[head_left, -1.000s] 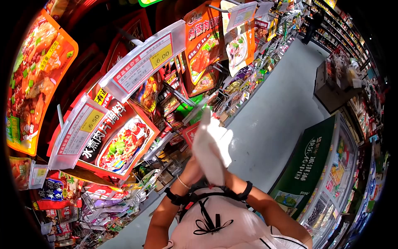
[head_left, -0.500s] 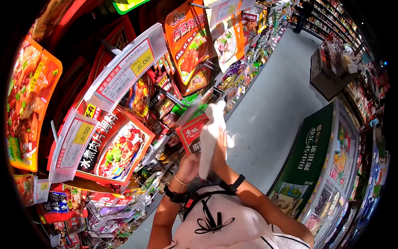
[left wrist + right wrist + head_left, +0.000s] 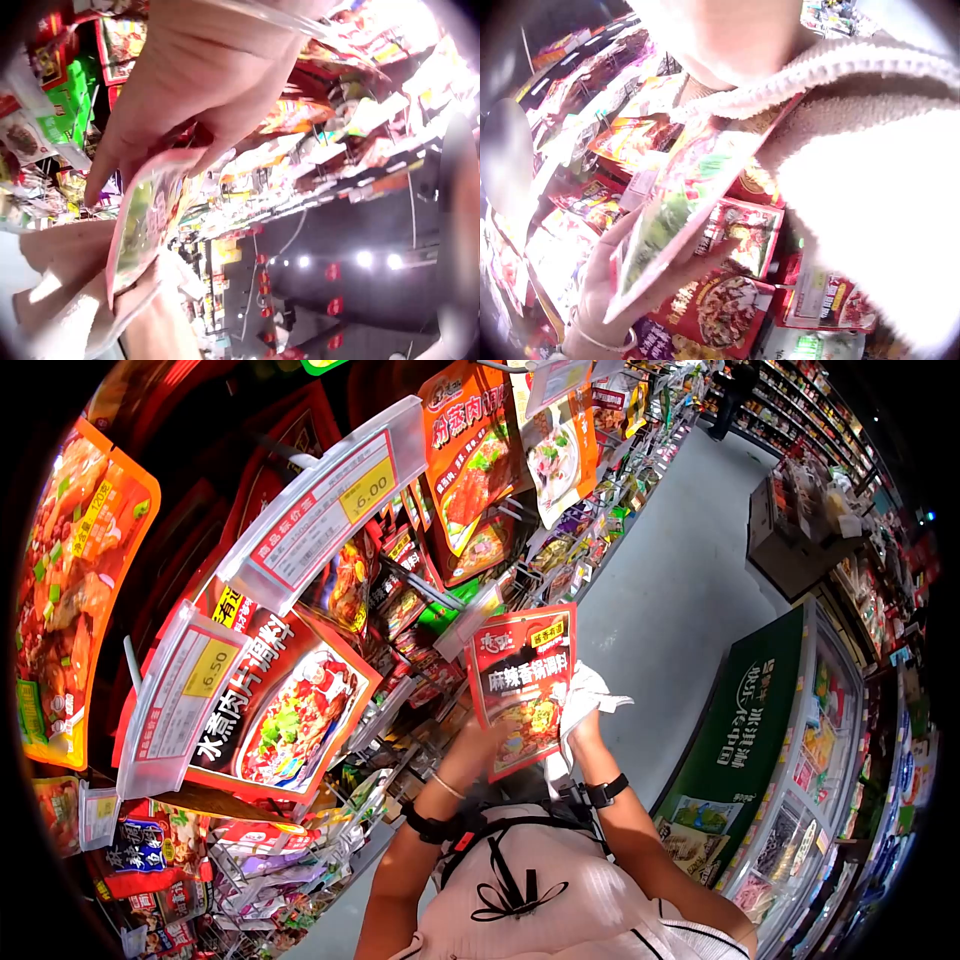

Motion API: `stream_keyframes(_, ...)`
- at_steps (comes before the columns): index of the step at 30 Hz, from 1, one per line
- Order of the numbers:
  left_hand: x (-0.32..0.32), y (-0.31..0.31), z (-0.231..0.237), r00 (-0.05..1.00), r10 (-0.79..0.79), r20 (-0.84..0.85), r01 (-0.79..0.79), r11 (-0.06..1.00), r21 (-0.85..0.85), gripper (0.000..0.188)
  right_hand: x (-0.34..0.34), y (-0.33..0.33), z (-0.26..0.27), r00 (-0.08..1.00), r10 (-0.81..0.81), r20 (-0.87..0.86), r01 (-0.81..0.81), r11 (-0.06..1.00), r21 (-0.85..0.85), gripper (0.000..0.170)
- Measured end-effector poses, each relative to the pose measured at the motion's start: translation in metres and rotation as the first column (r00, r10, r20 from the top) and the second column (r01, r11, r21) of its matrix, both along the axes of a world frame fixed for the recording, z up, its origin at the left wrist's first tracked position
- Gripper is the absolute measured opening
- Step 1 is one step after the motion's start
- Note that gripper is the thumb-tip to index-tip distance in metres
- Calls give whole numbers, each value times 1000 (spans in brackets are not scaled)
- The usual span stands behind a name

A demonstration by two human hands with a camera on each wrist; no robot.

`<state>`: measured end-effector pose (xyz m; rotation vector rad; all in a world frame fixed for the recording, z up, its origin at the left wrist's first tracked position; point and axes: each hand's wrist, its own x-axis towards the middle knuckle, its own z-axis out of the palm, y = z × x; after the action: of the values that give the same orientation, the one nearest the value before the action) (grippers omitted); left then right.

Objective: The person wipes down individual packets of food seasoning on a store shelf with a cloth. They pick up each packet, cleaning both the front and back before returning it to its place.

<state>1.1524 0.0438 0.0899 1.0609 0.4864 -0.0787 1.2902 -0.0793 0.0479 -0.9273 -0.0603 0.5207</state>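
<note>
My left hand [image 3: 466, 752] grips a red seasoning packet [image 3: 522, 685] by its left edge, its printed front facing up toward me. In the left wrist view the left hand [image 3: 206, 82] has thumb and fingers on either side of the packet [image 3: 142, 225]. My right hand [image 3: 585, 732] holds a white cloth [image 3: 592, 698], which lies against the packet's right edge and hides part of the fingers. Seen from the right wrist, the fluffy cloth [image 3: 877, 180] hangs beside the packet [image 3: 679, 206].
To the left stands a shelf rack of hanging seasoning packets [image 3: 300, 710], with clear price tag holders [image 3: 330, 500] jutting out. A grey aisle floor [image 3: 670, 560] runs ahead. At right is a green-sided freezer [image 3: 740, 730], with stacked boxes [image 3: 800, 525] beyond it. A person [image 3: 735, 400] stands far off.
The white cloth, which covered much of the packet, has moved off to the right with my right hand. The red packet's front has come into full view in my left hand.
</note>
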Motion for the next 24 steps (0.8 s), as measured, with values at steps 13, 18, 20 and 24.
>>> stream_keyframes(13, 12, -7, 3, 920, 390, -43, -380, 914, 142, 26, -16, -44, 5, 855, 465, 231, -330, 831, -448, 41)
stream_keyframes(18, 23, -12, -28, 910, 410, 61, -411, 911, 12, 26, -26, -54, -9, 729, 356, 585, 115, 779, -617, 27)
stream_keyframes(20, 23, -16, -25, 901, 433, -8, -422, 874, -240, 24, -33, -48, 14, 786, 288, 548, 119, 799, -590, 27)
stream_keyframes(24, 18, -13, -27, 977, 211, 27, -163, 823, -544, 24, -56, -24, 55, 882, 128, 454, 154, 831, -534, 27)
